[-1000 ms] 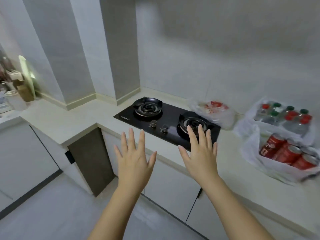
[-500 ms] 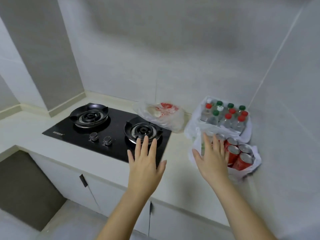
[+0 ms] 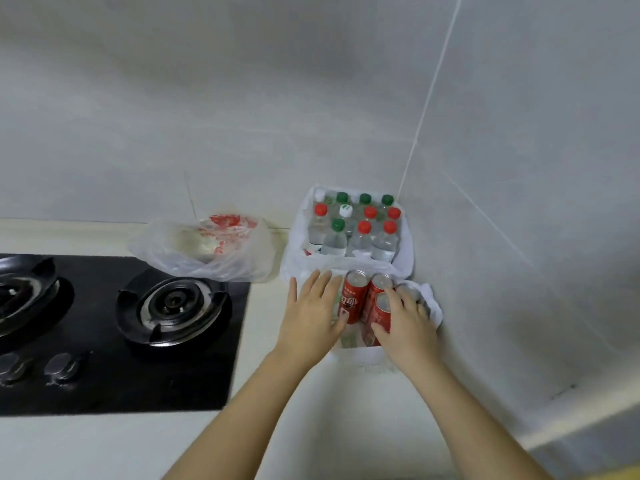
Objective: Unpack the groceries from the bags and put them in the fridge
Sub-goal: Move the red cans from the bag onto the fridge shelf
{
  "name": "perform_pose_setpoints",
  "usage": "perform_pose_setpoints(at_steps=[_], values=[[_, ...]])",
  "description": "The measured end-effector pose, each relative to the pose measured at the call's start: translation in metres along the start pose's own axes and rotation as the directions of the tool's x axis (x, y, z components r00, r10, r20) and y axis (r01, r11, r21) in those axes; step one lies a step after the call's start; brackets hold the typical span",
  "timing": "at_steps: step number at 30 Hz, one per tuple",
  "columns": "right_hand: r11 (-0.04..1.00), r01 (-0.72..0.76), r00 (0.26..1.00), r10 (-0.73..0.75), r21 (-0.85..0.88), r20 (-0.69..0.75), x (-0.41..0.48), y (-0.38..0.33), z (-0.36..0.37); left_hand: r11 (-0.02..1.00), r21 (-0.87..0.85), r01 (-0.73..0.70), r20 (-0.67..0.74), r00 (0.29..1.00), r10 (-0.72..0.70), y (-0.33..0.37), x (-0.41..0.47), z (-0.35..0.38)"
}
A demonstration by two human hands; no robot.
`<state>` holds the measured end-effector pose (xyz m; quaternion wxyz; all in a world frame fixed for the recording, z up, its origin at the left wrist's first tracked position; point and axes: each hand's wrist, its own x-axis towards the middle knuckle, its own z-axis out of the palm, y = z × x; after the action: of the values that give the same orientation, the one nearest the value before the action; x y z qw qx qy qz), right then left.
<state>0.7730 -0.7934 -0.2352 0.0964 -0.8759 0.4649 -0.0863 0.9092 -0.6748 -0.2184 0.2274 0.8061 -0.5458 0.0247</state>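
Several red soda cans (image 3: 353,299) stand in an open white plastic bag (image 3: 433,310) on the counter by the corner of the walls. My left hand (image 3: 310,317) lies with straight fingers against the bag's left side, its thumb touching the leftmost can. My right hand (image 3: 407,327) covers the front can (image 3: 379,315), fingers curled over its top and thumb on its near side. Behind them a second white bag (image 3: 293,244) holds several water bottles (image 3: 360,237) with red, green and white caps. No fridge is in view.
A clear plastic bag (image 3: 207,252) with red-and-white wrapped food lies left of the bottles, against the back wall. A black two-burner gas hob (image 3: 173,306) fills the left of the pale counter (image 3: 277,427). Tiled walls close off the back and right.
My view has swung right from the hob to the bags. Both hands moved forward and right from mid-air down onto the bag of cans, the right one closing over a can.
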Motion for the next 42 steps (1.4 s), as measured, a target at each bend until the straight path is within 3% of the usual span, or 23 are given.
perform_pose_setpoints(at_steps=[6, 11, 17, 27, 35, 42], values=[[0.997, -0.051, 0.996, 0.055, -0.063, 0.075, 0.029, 0.011, 0.012, 0.997, 0.045, -0.068, 0.209, 0.976, 0.057, -0.016, 0.065, 0.041], [0.996, -0.077, 0.992, 0.082, -0.054, 0.091, 0.046, 0.016, 0.013, 0.996, 0.029, -0.087, 0.297, 0.952, 0.074, -0.020, 0.104, 0.065], [0.992, -0.010, 0.994, 0.023, -0.127, 0.105, 0.060, 0.021, 0.016, 0.993, 0.079, -0.083, 0.406, 0.913, 0.044, -0.025, 0.132, 0.087], [0.971, 0.103, 0.983, -0.066, -0.216, 0.173, 0.078, 0.028, 0.025, 0.994, 0.093, -0.063, 0.415, 0.910, 0.019, -0.028, 0.146, 0.107], [0.991, 0.081, 0.995, -0.074, -0.103, 0.069, 0.074, 0.022, 0.021, 0.995, 0.100, -0.020, 0.317, 0.948, -0.013, -0.031, 0.127, 0.094], [0.987, 0.158, 0.974, -0.155, 0.000, 0.166, 0.067, -0.002, 0.025, 0.992, 0.059, 0.111, 0.278, 0.953, -0.123, -0.043, 0.090, 0.065]])
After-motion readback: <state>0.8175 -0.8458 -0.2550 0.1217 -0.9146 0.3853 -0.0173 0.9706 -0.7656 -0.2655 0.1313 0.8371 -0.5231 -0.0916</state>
